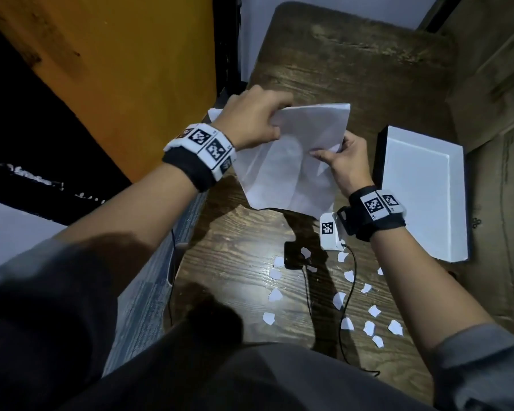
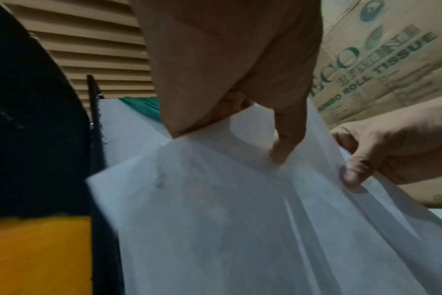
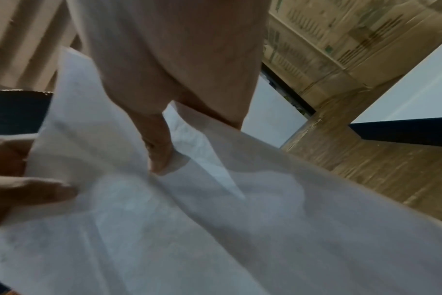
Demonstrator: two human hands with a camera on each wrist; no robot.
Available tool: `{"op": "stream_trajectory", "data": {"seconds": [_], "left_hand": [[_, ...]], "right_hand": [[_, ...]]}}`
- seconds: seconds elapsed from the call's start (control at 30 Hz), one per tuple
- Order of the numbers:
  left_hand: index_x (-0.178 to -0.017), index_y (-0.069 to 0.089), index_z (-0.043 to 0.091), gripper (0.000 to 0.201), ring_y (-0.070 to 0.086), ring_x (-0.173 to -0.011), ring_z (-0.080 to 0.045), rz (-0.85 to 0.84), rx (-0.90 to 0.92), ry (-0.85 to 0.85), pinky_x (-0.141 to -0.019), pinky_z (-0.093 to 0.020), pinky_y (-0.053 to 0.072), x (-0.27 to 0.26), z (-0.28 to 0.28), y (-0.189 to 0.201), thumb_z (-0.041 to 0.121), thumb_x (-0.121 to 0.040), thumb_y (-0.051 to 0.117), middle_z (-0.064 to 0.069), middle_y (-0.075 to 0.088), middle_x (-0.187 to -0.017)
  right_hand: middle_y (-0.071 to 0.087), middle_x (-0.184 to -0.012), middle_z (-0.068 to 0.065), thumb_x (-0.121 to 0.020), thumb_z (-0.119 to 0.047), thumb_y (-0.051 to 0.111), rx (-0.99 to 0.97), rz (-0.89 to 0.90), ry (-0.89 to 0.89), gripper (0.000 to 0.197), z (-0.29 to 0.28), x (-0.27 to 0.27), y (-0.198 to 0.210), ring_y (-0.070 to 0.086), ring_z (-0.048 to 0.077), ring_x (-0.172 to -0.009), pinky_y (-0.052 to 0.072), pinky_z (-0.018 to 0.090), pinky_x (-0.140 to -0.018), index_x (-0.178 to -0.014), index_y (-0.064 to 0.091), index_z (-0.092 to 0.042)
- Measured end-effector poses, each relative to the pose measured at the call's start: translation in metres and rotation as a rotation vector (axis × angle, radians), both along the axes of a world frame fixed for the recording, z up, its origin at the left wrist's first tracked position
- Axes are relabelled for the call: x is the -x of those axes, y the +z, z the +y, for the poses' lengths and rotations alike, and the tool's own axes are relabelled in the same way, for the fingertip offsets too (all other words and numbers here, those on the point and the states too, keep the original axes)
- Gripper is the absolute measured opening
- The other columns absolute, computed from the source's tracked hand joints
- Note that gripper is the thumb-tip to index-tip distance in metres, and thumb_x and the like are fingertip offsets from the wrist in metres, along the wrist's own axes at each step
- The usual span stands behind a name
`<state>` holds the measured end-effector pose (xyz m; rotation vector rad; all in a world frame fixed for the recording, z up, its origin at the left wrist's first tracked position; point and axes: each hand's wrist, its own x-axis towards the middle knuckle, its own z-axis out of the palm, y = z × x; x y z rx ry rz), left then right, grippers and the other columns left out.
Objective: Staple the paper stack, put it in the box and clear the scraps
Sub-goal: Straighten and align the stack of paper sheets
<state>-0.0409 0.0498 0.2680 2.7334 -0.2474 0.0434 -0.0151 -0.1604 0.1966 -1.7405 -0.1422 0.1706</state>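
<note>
Left hand [image 1: 251, 117] and right hand [image 1: 349, 164] both pinching the paper stack [image 1: 291, 161] with curled fingers [image 2: 285, 139], lifted above the counter [image 1: 353, 72] middle, open white box [image 1: 425, 191] at the right edge, paper scraps [image 1: 339, 301] scattered near the front edge

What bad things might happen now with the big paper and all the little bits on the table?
1. Both the left hand and the right hand pinch the paper stack at one end, so the creased sheets may crumple further or slip apart.
2. The hanging lower edge is close above the paper scraps; it might sweep some off the wooden table.
3. The black stapler lies among scraps, which may get in the way.
</note>
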Motion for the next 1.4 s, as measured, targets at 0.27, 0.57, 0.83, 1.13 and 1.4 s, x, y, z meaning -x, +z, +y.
{"op": "stream_trajectory", "data": {"seconds": [0.27, 0.57, 0.83, 1.13, 1.4], "left_hand": [[-0.108, 0.056, 0.025, 0.048, 0.068, -0.106, -0.013, -0.034, 0.92, 0.4, -0.081, -0.02, 0.058, 0.033, 0.046, -0.035, 0.004, -0.073, 0.081, -0.003, 0.069, -0.114], [-0.139, 0.047, 0.003, 0.053, 0.059, -0.124, -0.023, 0.046, 1.078, 0.499, -0.108, -0.045, 0.048, 0.04, 0.005, -0.089, 0.007, -0.088, 0.061, -0.012, 0.061, -0.131], [-0.135, 0.047, 0.0, 0.05, 0.059, -0.117, -0.022, 0.051, 1.075, 0.513, -0.105, -0.038, 0.05, 0.038, 0.003, -0.089, -0.008, -0.086, 0.057, -0.013, 0.061, -0.124], [-0.118, 0.056, 0.013, 0.04, 0.062, -0.103, -0.001, 0.041, 1.073, 0.482, -0.094, -0.022, 0.055, 0.039, 0.002, -0.092, -0.01, -0.085, 0.056, -0.003, 0.063, -0.111], [-0.113, 0.051, 0.011, 0.034, 0.064, -0.091, 0.011, -0.068, 1.091, 0.546, -0.085, -0.014, 0.054, 0.037, -0.001, -0.095, -0.01, -0.087, 0.058, 0.009, 0.063, -0.101]], "right_hand": [[0.072, -0.102, -0.001, -0.073, 0.0, 0.078, -0.115, -0.016, -0.11, 0.033, -0.01, 0.006, 0.0, 0.069, 0.016, -0.099, 0.057, 0.025, -0.078, -0.097, 0.068, -0.021], [0.066, -0.089, 0.0, -0.077, 0.009, 0.061, 0.019, 0.054, -0.126, 0.031, -0.003, 0.021, -0.038, 0.064, 0.001, -0.078, 0.051, 0.021, -0.069, -0.104, 0.06, -0.004], [0.066, -0.099, -0.003, -0.076, 0.011, 0.063, -0.024, 0.029, -0.178, 0.043, -0.009, 0.015, -0.034, 0.064, -0.001, -0.09, 0.052, 0.016, -0.076, -0.109, 0.058, -0.016], [0.064, -0.104, 0.003, -0.075, 0.009, 0.064, -0.039, 0.038, -0.216, 0.045, -0.011, 0.009, -0.034, 0.063, 0.008, -0.095, 0.05, 0.012, -0.074, -0.115, 0.054, -0.01], [0.065, -0.094, -0.004, -0.08, 0.009, 0.06, -0.075, -0.031, -0.19, 0.035, -0.008, 0.011, -0.022, 0.065, -0.002, -0.083, 0.052, 0.016, -0.072, -0.096, 0.057, -0.022]]}}
